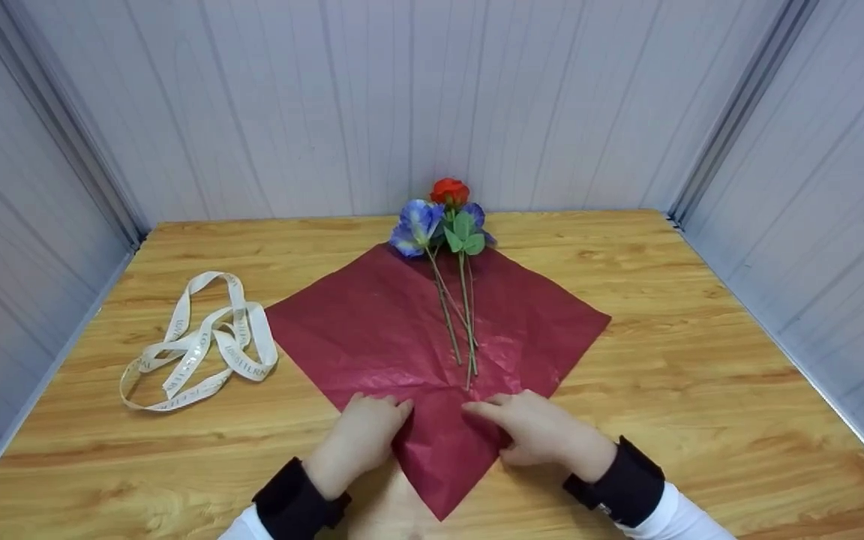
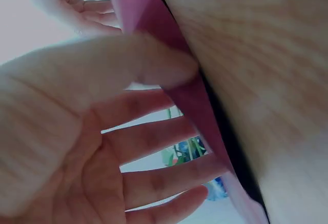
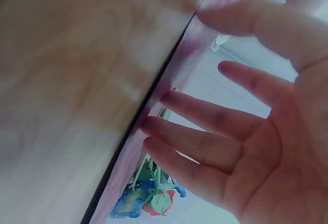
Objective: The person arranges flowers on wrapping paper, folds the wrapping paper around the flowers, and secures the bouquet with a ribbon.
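A dark red sheet of wrapping paper [image 1: 372, 322] lies on the table with one corner pointing toward me. My left hand [image 1: 363, 433] touches its lower left edge, fingers extended; in the left wrist view the thumb [image 2: 169, 67] overlaps the paper. On the lower right edge rests my right hand [image 1: 541, 431], its fingers [image 3: 205, 116] spread and nearly straight in the right wrist view. Between the hands the paper is creased. Above them lie artificial flowers: a red rose [image 1: 449, 192], a blue flower [image 1: 417, 226] and another blue bloom partly hidden behind green leaves [image 1: 465, 234]. Their stems [image 1: 448, 322] point toward me.
A loosely looped white ribbon [image 1: 196, 349] with printed lettering lies left of the paper. The wood-grain table [image 1: 702, 360] is bounded by a pale panelled wall [image 1: 289, 112] behind and by walls on both sides. The flower heads reach near the back edge.
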The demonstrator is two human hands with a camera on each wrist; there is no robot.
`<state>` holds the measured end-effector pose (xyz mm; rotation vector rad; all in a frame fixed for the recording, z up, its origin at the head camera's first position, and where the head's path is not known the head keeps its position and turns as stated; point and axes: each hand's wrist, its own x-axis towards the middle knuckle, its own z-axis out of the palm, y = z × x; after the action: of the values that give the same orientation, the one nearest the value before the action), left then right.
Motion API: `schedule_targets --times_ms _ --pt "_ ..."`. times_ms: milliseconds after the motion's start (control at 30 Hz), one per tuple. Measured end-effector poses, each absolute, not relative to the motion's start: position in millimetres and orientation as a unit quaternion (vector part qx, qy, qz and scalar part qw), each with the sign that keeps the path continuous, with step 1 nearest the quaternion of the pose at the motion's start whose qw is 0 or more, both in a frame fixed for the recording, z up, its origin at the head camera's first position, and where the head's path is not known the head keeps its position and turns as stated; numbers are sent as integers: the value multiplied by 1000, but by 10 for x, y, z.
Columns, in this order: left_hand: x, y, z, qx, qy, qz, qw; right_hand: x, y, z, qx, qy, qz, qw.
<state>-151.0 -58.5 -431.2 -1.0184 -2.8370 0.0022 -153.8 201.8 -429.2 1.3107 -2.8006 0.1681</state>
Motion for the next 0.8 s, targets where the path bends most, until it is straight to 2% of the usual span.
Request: schedule_targets --times_ms 100,200,433,667,800 --pt "-1535 -611 -4325 -346 -933 -5 101 -1541 2028 -4297 417 -907 55 10" --pt "-1563 -630 -4335 -348 -931 -16 106 -1553 2047 -4307 410 -910 65 2" --pt "-1732 -720 -4349 -387 -913 -113 61 -1639 2133 -4319 396 -913 99 -25" --pt "-1939 -951 -4341 -366 -904 -219 -36 -1794 2202 -4333 380 -908 170 -50" --pt "-2034 -1047 -4379 -362 -897 -251 -40 -1882 2235 -4362 362 -905 216 -56"
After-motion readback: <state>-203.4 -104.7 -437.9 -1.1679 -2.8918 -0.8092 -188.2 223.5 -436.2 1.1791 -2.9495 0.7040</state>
